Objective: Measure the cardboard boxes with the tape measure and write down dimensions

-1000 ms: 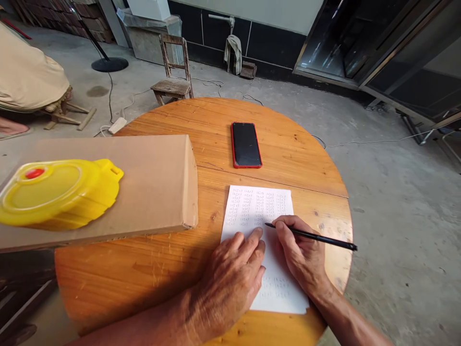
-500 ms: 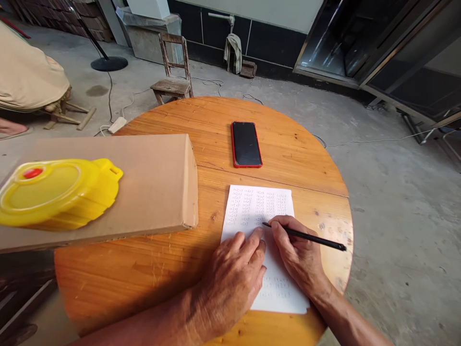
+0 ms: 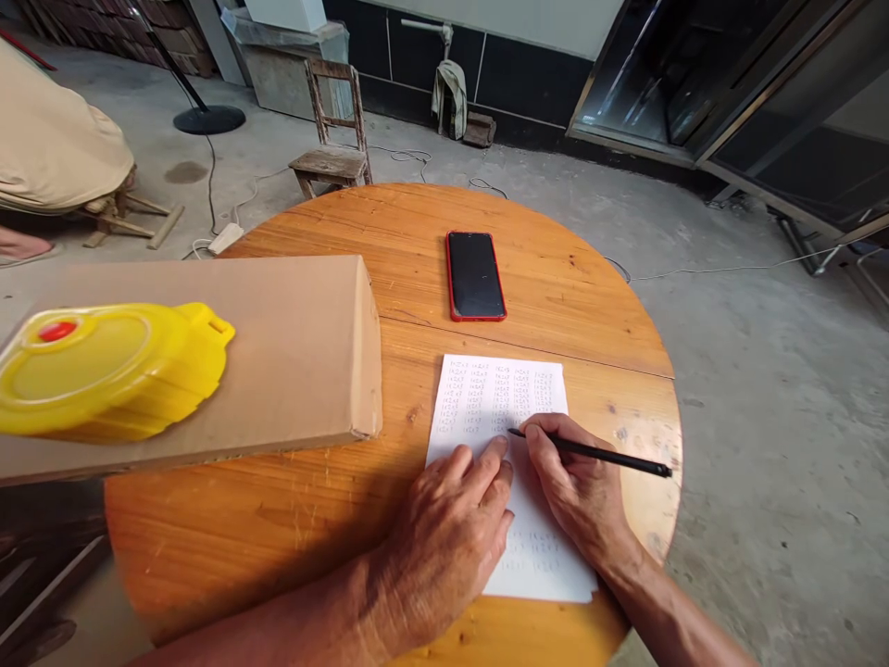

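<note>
A white sheet of paper [image 3: 458,445] lies on the round wooden table [image 3: 306,519], with columns of small handwritten characters on its upper part and a few rows near the bottom. My left hand [image 3: 451,537] rests on the paper's left side, palm down, fingers stretched out and holding nothing. In my right hand [image 3: 583,491] is a slim black pen [image 3: 611,455], pinched between thumb and fingers. Its tip meets the paper at the end of a written row, just beyond my left fingertips. The pen's back end points right.
A phone with a red case [image 3: 476,276] lies beyond the paper. At the left, a cardboard box [image 3: 298,343] carries a yellow plastic object with a red button [image 3: 125,371]. Past the table stand a small wooden chair [image 3: 333,165] and a black round stand base [image 3: 209,119].
The pen tip has shifted very slightly right along the row, and my right hand with it. My left hand stays in place on the paper.
</note>
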A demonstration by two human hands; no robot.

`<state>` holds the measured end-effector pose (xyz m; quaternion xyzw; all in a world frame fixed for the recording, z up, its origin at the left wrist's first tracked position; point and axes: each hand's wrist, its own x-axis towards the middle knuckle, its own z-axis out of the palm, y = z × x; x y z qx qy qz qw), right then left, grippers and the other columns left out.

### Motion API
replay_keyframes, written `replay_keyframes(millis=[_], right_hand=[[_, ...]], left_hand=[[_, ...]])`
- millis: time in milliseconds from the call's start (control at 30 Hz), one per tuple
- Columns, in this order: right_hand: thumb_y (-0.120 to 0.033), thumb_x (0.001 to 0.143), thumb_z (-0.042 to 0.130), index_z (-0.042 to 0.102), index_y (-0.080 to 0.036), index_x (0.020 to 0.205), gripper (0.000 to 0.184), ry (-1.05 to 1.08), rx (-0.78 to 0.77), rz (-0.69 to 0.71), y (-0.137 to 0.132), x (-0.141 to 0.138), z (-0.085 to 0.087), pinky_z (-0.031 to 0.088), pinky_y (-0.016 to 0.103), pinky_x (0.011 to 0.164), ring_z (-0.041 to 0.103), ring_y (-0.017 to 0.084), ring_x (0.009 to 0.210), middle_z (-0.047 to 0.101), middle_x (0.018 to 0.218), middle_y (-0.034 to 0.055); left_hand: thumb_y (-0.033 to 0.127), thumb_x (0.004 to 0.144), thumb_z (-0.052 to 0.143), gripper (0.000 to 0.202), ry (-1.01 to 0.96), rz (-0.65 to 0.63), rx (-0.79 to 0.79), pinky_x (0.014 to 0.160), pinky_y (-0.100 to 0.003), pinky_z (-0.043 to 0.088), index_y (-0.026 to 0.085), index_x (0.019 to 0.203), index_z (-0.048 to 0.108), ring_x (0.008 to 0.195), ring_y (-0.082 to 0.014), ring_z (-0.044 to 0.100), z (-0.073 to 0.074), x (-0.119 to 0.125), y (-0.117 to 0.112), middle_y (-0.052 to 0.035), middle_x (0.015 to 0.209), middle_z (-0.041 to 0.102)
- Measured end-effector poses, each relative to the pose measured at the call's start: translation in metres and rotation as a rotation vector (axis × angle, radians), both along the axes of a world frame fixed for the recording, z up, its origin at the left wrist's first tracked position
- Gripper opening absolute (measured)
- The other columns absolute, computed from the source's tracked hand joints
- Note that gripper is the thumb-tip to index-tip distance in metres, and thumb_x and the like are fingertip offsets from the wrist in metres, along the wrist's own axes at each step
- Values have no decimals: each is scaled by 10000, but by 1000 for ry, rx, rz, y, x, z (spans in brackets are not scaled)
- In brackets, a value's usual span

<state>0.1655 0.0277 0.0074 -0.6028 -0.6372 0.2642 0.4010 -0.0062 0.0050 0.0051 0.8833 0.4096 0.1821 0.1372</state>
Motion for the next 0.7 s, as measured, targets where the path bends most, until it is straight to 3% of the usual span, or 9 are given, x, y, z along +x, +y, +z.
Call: replay_keyframes(millis=[167,300,467,600,700], right_hand=[[-236,917,551,649,-193,801,158,48,-33,5,0,1,-1,437,205,552,531,95,571,619,651,-27],[-307,945,556,632,-212,804,186,230,-101,-33,-3,4,1,381,203,453,453,84,444,533,506,-68],[-312,945,582,648,-223,879,129,327,4,-128,-1,3,1,404,223,498,509,93,482,562,545,-63],[-324,937,602,660,-229,908,114,313,72,-182,4,3,6,435,241,556,550,108,544,593,607,-50],[-338,939,596,670,-231,967,133,181,86,-182,3,10,17,465,261,605,600,130,611,652,703,-21]], left_hand=[[186,920,490,339,7,-3,-12,828,-406,537,139,1252,540,1022,-248,549,1,0,0,-55,1387,549],[200,912,518,348,20,-8,-26,841,-416,544,134,1253,542,1024,-252,556,2,0,1,-67,1405,538],[196,913,522,331,11,-12,-28,836,-415,547,135,1236,558,1034,-257,560,2,0,1,-68,1393,550],[193,910,526,315,14,-16,-15,843,-422,545,129,1215,568,1040,-263,556,2,0,0,-77,1385,551],[181,898,536,287,6,-8,-16,855,-425,540,136,1177,589,1024,-262,560,2,1,1,-86,1337,574]])
